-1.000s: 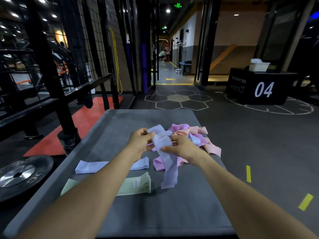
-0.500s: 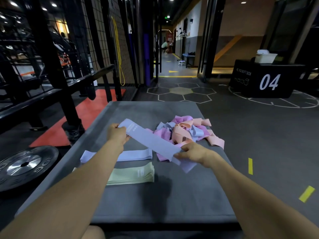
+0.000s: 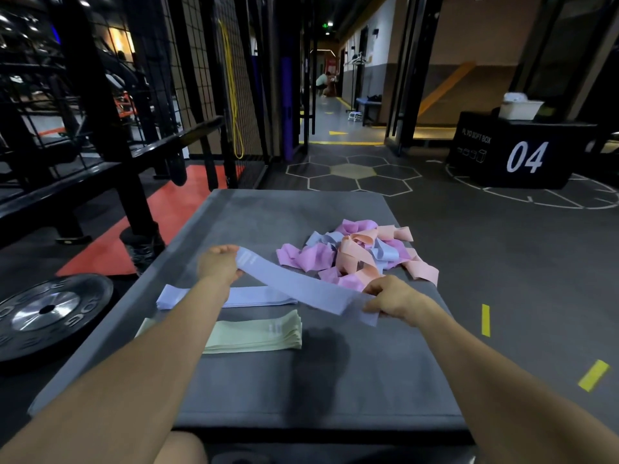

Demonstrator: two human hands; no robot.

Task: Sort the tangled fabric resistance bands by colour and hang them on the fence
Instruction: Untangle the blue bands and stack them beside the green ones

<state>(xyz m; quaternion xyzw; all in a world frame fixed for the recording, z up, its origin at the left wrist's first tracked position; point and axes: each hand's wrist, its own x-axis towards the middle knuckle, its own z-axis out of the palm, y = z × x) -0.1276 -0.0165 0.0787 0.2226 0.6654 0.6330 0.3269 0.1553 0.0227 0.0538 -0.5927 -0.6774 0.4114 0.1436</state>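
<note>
A lavender-blue band (image 3: 298, 286) is stretched flat between my hands above the grey padded platform (image 3: 301, 390). My left hand (image 3: 217, 264) grips its far left end and my right hand (image 3: 392, 296) grips its near right end. Under it lies a flat stack of lavender-blue bands (image 3: 254, 296), and nearer me a flat stack of pale green bands (image 3: 258, 333). A tangled heap of pink, peach and lavender-blue bands (image 3: 355, 256) sits to the right, behind the held band. The black wire fence (image 3: 187, 72) stands at the back left.
A black weight plate (image 3: 50, 313) lies on the floor to the left, beside a black rack with a low rail (image 3: 110, 162). A black box marked 04 (image 3: 522, 155) stands at the far right. A person crouches far down the corridor (image 3: 323, 83).
The lavender-blue band went from hanging crumpled over the heap to being pulled out flat and straight between both hands, which moved apart, leftward and nearer over the sorted stacks.
</note>
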